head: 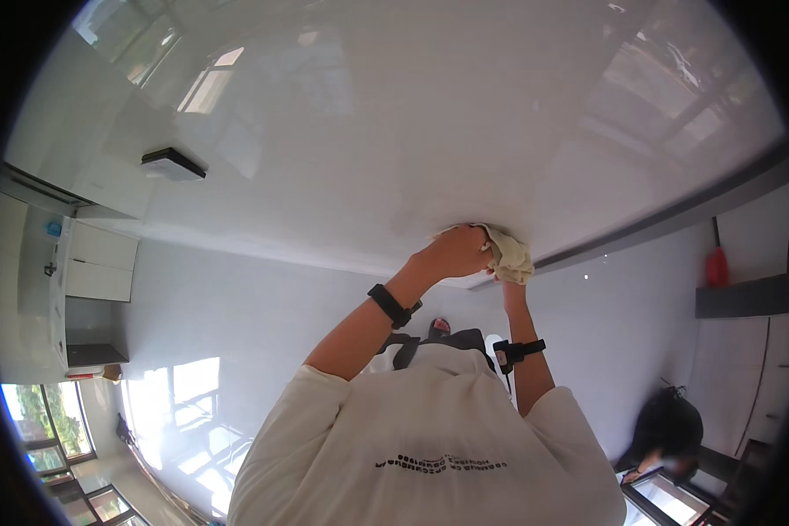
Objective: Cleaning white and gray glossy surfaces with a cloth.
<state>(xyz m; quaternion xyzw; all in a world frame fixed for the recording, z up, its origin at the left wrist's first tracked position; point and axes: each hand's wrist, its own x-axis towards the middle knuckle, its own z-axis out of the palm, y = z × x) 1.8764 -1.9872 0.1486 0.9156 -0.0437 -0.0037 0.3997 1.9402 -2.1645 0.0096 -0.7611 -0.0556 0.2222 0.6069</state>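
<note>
A crumpled cream-coloured cloth (513,256) is bunched between my two hands, against or very near a glossy pale wall (381,151). My left hand (459,251) grips the cloth from the left, with its back towards me and its fingers partly hidden. Beneath the cloth's right side is my right hand (511,286), mostly covered by the folds, only its lower part showing at the wrist. Black straps with small devices circle both wrists: the left band (389,306) and the right band (518,354).
A dark-edged box (173,164) juts from the wall at the left. Along the wall's right side runs a dark grey edge strip (670,209). White cabinets (101,261) stand at the left. A crouching person in dark clothing (667,421) is at the lower right, beside a framed pane (669,496).
</note>
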